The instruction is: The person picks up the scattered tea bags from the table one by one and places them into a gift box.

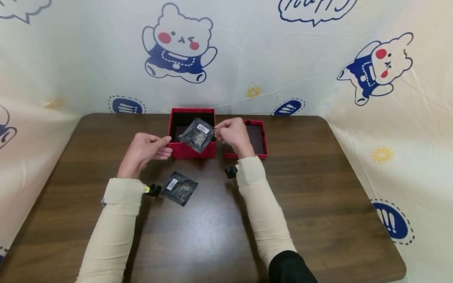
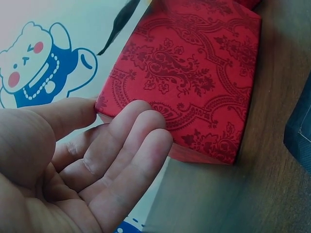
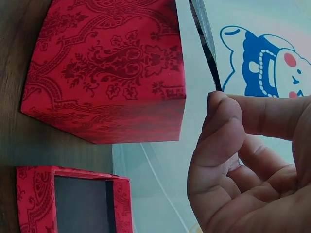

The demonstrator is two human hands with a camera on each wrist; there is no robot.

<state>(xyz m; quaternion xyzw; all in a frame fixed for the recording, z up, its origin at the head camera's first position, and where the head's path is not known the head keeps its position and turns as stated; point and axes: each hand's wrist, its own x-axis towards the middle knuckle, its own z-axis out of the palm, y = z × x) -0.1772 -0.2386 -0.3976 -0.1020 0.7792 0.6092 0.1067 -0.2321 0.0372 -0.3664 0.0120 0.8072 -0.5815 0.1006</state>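
My right hand [image 1: 233,135] pinches a corner of a flat black packet [image 1: 198,135] with a white barcode label, thumb against fingertips. The packet hangs tilted over the open red box [image 1: 194,151], overlapping its dark interior. In the right wrist view the packet [image 3: 206,41] shows edge-on above the box's rim. My left hand [image 1: 146,151] holds the box at its near left corner. There the thumb [image 2: 73,114] lies at the rim corner and the fingers curl beside the wall. Red damask patterning covers the box [image 2: 189,82].
Another black packet [image 1: 179,188] lies flat on the brown wooden table [image 1: 308,188], in front of the box and near the left wrist's camera. Right of the box sits its shallow red lid [image 1: 263,137], inside up. A printed cloth [image 1: 240,59] hangs behind the table.
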